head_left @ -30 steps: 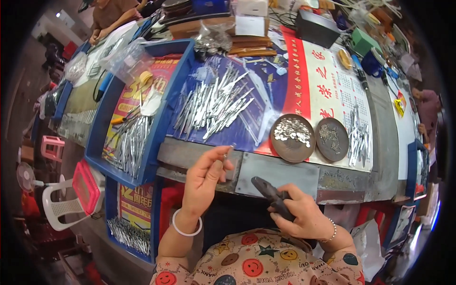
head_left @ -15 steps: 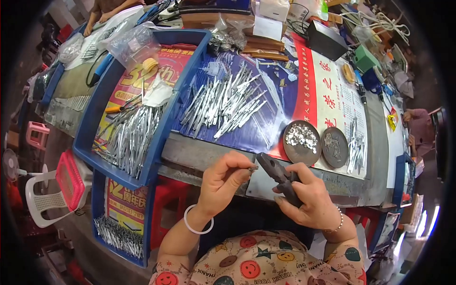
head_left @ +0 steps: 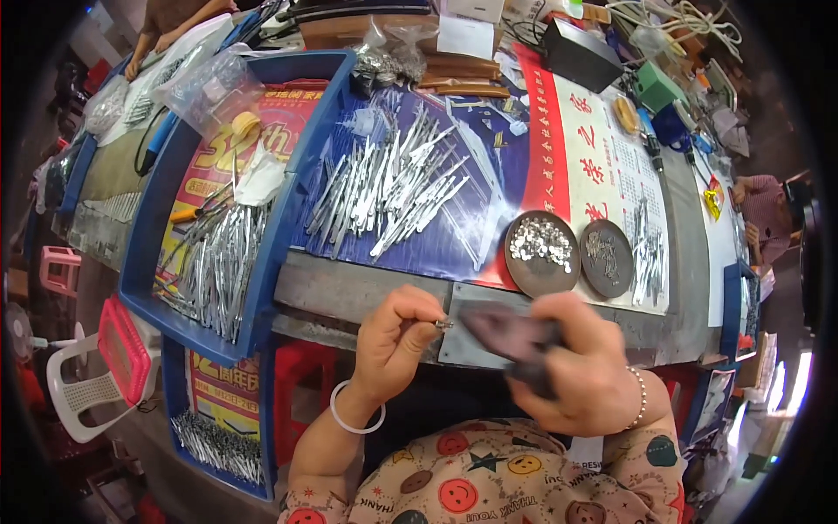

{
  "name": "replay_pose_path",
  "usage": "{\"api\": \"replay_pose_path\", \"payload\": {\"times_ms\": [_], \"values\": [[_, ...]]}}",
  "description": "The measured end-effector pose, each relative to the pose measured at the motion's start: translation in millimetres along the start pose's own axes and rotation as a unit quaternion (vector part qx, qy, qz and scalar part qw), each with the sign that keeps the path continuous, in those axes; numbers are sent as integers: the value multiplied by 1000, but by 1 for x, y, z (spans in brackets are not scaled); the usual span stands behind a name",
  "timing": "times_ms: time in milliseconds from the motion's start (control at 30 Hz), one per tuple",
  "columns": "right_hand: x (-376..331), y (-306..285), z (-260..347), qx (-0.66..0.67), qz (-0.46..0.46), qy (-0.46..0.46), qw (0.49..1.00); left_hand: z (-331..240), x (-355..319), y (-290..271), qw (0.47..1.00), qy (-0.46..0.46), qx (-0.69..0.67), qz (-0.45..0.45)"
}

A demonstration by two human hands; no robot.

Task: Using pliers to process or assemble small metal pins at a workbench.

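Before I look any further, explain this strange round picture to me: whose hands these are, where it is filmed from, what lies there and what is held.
There is no machine here, just a person's two bare hands. A wide fisheye camera on that person's head looks down, so straight edges bend and the corners go black.

The left hand pinches a small metal piece, too small to identify. The right hand grips a dark, plier-like tool, which is blurred.

On the worktable lies a pile of thin silvery strips. To its right, one round dish holds shiny discs; the dish beside it holds tiny bits. The blue tray on the left holds more strips.
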State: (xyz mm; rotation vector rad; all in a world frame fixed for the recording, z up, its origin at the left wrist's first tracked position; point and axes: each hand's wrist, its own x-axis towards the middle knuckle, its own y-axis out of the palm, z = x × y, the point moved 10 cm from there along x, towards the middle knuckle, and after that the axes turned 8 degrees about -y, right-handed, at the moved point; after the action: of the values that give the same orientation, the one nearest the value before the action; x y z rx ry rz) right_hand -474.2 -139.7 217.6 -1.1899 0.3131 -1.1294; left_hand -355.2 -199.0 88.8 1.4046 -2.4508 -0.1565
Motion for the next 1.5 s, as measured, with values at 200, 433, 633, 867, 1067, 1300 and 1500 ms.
{"api": "replay_pose_path", "payload": {"times_ms": [200,433,633,867,1067,1300,1500], "values": [[-19,17,-14,46,56,52,996,-1,-9,-2,998,-13,-59,-22],[-66,45,-18,-7,137,68,988,29,-42,16,943,-230,-233,-59],[-86,55,-15,-12,164,56,985,33,-58,32,932,-290,-212,-53],[-98,53,-13,-49,148,42,987,29,-57,38,946,-286,-140,-65],[-104,56,-14,-85,127,36,988,31,-54,41,947,-294,-109,-65],[-114,92,-30,462,187,162,852,29,-49,34,963,-245,-67,-85],[-112,83,-29,194,190,114,956,41,-56,29,949,-273,-126,-91]]}}
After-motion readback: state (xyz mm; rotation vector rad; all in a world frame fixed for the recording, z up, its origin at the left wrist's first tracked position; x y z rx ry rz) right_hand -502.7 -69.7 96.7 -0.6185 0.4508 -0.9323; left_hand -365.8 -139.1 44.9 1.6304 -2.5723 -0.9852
